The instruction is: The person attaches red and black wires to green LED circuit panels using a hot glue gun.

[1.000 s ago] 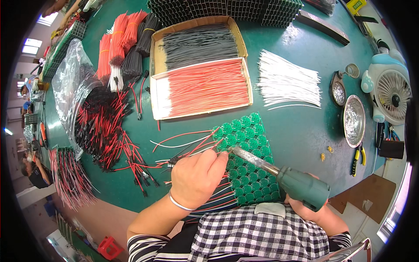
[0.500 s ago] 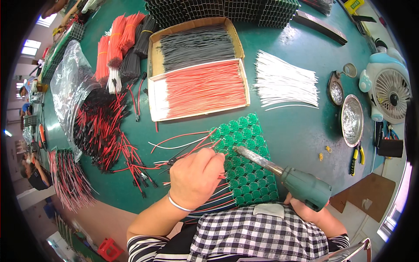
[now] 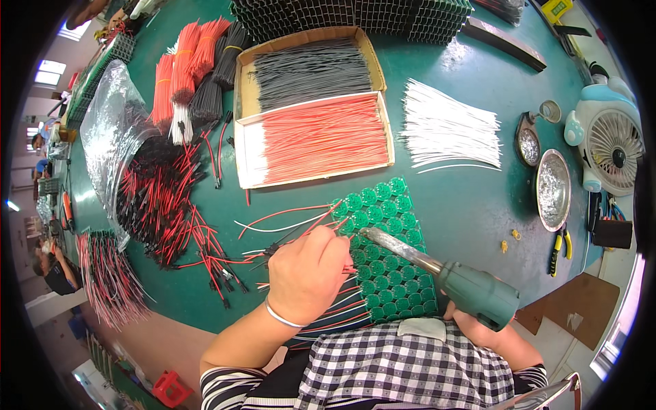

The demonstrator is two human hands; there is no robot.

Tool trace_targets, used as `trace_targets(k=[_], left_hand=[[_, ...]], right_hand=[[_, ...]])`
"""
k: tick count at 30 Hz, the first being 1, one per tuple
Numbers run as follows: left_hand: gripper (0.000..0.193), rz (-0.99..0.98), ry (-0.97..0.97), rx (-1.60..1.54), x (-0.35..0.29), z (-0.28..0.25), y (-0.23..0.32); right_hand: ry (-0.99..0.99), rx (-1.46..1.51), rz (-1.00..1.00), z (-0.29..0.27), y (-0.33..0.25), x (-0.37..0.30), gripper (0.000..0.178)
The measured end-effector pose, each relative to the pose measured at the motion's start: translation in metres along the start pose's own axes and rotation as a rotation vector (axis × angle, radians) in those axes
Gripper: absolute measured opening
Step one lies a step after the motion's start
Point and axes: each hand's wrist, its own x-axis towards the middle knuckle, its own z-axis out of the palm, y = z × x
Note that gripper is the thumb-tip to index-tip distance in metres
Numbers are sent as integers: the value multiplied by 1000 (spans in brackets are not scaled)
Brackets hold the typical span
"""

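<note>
My left hand (image 3: pixel 309 275) is closed in a pinch on a thin wire at the left edge of a panel of round green circuit boards (image 3: pixel 393 270). Its fingertips hide most of that wire. In my right hand (image 3: pixel 475 329) is a green gun-shaped soldering iron (image 3: pixel 478 294), which covers part of the fingers. The iron's metal tip lies over the panel, just right of my left fingertips. Red, white and black wires (image 3: pixel 287 217) stick out leftward from the panel's edge, and more run under my left wrist.
Boxes of black wires (image 3: pixel 311 72) and red wires (image 3: pixel 324 137) stand ahead. White wires (image 3: pixel 451 126) lie right of them. A metal dish (image 3: pixel 552 189), pliers (image 3: pixel 559 249) and a fan (image 3: pixel 608 150) are at right. Connector leads (image 3: pixel 160 205) spill from a plastic bag at left.
The soldering iron's tip has shifted slightly left, closer to my left fingertips. My left hand stays in nearly the same place at the panel's edge.
</note>
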Motion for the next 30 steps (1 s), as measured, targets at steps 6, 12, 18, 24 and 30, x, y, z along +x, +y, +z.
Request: trace_targets(k=[6,12,18,24,30], left_hand=[[27,-2,-5,-5,-1,1,-1],[28,0,-3,1,0,0,0],[27,-2,-3,-5,1,0,0],[28,-31,-68,-11,1,-6,2],[35,-98,-206,-131,7,-21,-1]], right_hand=[[-54,-97,-87,-1,-1,6,27],[63,-52,-54,5,-12,18,16],[12,-5,-10,2,4,-8,22],[83,116,77,6,6,-12,22],[86,127,50,4,4,-10,26]])
